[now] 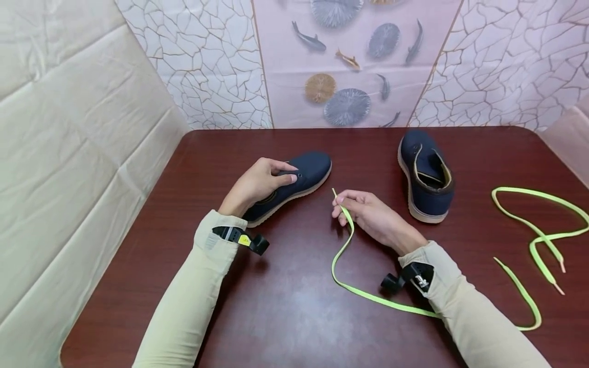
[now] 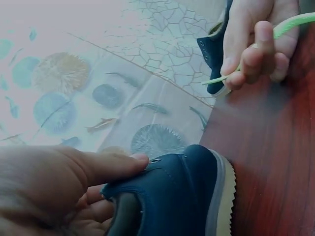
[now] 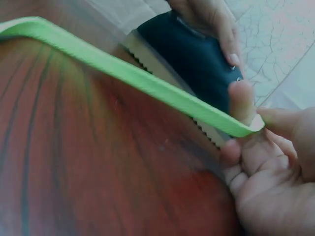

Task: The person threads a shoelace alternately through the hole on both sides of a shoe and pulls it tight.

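My left hand grips a navy shoe at its eyelet flap, the thumb lying by an eyelet. In the left wrist view the shoe shows its pale, ridged sole, and the other fingers are partly hidden behind the flap. To the right of it, my right hand pinches a neon-green shoelace close to one end, with the thin tip poking out past the fingers. The lace hangs down to the table and runs under the right forearm.
A second navy shoe, with no lace in its eyelets, stands at the back right. Another green shoelace lies looped at the far right of the dark red-brown table. Patterned cloth hangs behind the table.
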`<state>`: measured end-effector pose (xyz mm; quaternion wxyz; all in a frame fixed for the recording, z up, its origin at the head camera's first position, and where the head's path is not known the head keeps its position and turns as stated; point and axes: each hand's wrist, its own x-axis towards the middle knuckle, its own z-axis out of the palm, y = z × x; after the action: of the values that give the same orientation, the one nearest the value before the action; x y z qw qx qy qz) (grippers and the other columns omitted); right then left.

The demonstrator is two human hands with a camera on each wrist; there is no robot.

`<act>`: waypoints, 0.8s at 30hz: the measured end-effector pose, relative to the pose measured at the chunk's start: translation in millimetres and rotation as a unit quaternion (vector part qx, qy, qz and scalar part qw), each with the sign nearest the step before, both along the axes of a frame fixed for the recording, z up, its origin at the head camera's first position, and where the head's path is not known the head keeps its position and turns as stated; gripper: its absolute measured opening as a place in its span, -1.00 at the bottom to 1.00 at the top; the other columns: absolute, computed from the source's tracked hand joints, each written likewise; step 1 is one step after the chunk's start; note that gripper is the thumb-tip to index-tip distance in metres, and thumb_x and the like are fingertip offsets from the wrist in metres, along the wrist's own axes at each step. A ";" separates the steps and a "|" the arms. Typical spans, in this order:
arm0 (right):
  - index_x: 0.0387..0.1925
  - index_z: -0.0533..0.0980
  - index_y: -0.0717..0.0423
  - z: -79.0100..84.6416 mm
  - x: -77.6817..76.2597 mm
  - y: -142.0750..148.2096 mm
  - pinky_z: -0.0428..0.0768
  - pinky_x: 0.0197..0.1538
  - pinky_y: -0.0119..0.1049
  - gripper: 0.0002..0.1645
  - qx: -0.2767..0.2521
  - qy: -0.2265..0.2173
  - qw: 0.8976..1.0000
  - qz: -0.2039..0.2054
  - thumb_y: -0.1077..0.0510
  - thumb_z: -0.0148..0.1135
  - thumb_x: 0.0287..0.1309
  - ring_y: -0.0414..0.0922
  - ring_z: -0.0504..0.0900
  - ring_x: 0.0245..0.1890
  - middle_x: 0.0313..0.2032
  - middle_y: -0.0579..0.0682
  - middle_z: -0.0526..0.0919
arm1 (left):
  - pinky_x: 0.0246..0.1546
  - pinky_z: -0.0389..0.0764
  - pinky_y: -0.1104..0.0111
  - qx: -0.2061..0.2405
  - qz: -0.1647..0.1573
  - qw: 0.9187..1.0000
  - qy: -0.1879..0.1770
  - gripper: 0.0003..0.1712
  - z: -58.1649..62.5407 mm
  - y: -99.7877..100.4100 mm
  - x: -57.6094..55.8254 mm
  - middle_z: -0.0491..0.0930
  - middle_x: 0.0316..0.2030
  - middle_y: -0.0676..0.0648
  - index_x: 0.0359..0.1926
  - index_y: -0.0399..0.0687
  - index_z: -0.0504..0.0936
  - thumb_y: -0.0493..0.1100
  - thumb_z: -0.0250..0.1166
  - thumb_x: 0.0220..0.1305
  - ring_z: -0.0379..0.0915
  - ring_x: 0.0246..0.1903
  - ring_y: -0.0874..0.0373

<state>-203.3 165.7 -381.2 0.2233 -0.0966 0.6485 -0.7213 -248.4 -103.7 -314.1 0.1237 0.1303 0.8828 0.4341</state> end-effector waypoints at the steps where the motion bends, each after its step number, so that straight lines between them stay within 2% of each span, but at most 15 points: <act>1: -0.02 0.35 0.45 -2.2 0.0 1.0 0.56 -0.28 -0.41 -0.67 -0.016 -0.005 1.000 -0.021 0.17 -0.01 0.50 -0.18 0.55 -0.46 -0.36 -0.02 0.63 | -0.15 0.48 0.31 -0.005 0.006 1.000 -0.001 -0.68 -1.0 1.9 -0.5 0.45 0.31 -0.09 0.11 0.05 0.69 -0.07 0.30 0.38 0.42 0.14 0.13; 4: -0.04 0.36 0.40 -8.4 1.0 0.7 0.55 -0.30 -0.43 -0.73 -0.060 -0.012 0.995 -0.079 0.19 -0.03 0.51 -0.21 0.52 -0.48 -0.40 -0.02 0.60 | -0.17 0.50 0.31 -0.009 0.017 1.000 -0.002 -0.71 -4.7 4.1 -1.8 0.47 0.29 -0.08 0.06 0.05 0.72 -0.05 0.31 0.37 0.44 0.14 0.13; 6: -0.03 0.34 0.45 -12.2 1.8 -1.7 0.55 -0.34 -0.43 -0.71 -0.064 0.011 0.993 -0.102 0.20 -0.04 0.51 -0.21 0.51 -0.51 -0.42 -0.01 0.59 | -0.16 0.52 0.30 -0.003 0.020 1.000 -0.001 -0.74 -7.0 3.1 -3.1 0.51 0.26 -0.05 0.02 0.08 0.73 -0.05 0.31 0.36 0.45 0.09 0.15; 8: -0.04 0.33 0.50 -13.7 3.5 -4.0 0.54 -0.38 -0.41 -0.68 -0.055 0.039 0.992 -0.109 0.21 -0.03 0.50 -0.19 0.49 -0.54 -0.43 0.00 0.59 | -0.08 0.54 0.27 0.011 0.017 1.000 -0.002 -0.77 -8.8 1.9 -4.5 0.53 0.23 -0.04 -0.01 0.08 0.75 -0.07 0.32 0.35 0.45 0.13 0.14; 11: -0.02 0.32 0.56 -16.8 6.8 -6.4 0.53 -0.41 -0.38 -0.62 -0.041 0.075 0.990 -0.108 0.21 0.01 0.48 -0.16 0.50 -0.55 -0.44 0.02 0.59 | 0.09 0.53 0.23 0.029 0.008 1.000 -0.008 -0.78 -11.5 0.8 -5.8 0.55 0.22 -0.05 -0.02 0.08 0.75 -0.09 0.34 0.34 0.35 0.28 0.13; 14: -0.04 0.35 0.53 -18.1 10.3 -6.9 0.56 -0.38 -0.36 -0.63 -0.052 0.076 0.990 -0.111 0.19 0.06 0.47 -0.14 0.52 -0.50 -0.39 0.05 0.59 | 0.19 0.47 0.20 0.041 -0.015 0.999 -0.018 -0.77 -14.4 1.8 -6.2 0.57 0.20 -0.06 -0.02 0.04 0.76 -0.12 0.36 0.31 0.31 0.34 0.11; 17: -0.10 0.44 0.41 -17.0 12.0 -6.7 0.57 -0.31 -0.33 -0.70 -0.065 0.068 0.989 -0.112 0.16 0.11 0.44 -0.12 0.51 -0.44 -0.26 0.10 0.56 | 0.23 0.43 0.19 0.051 -0.048 0.997 -0.025 -0.76 -16.6 4.3 -7.0 0.63 0.12 -0.04 -0.03 0.02 0.77 -0.14 0.38 0.29 0.37 0.28 0.13; 20: -0.21 0.51 0.23 -12.7 12.9 -7.0 0.55 -0.24 -0.32 -0.82 -0.076 0.058 0.989 -0.109 0.15 0.11 0.44 -0.13 0.47 -0.41 -0.17 0.11 0.52 | 0.21 0.44 0.21 0.062 -0.082 0.995 -0.012 -0.77 -17.0 8.4 -8.3 0.68 0.04 0.00 -0.06 0.01 0.78 -0.13 0.40 0.27 0.45 0.20 0.18; 24: -0.31 0.51 0.10 -6.1 15.6 -7.9 0.50 -0.23 -0.33 -0.81 -0.105 0.037 0.991 -0.074 0.21 0.02 0.45 -0.18 0.42 -0.41 -0.28 0.02 0.50 | 0.16 0.47 0.26 0.072 -0.110 0.991 0.004 -0.77 -13.8 14.1 -8.0 0.69 0.01 0.02 -0.08 0.01 0.78 -0.12 0.42 0.24 0.49 0.14 0.22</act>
<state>-187.7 157.8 -387.2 0.1338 -0.0978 0.5826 -0.7957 -256.4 -89.6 -328.0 0.1574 0.2371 0.8299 0.4799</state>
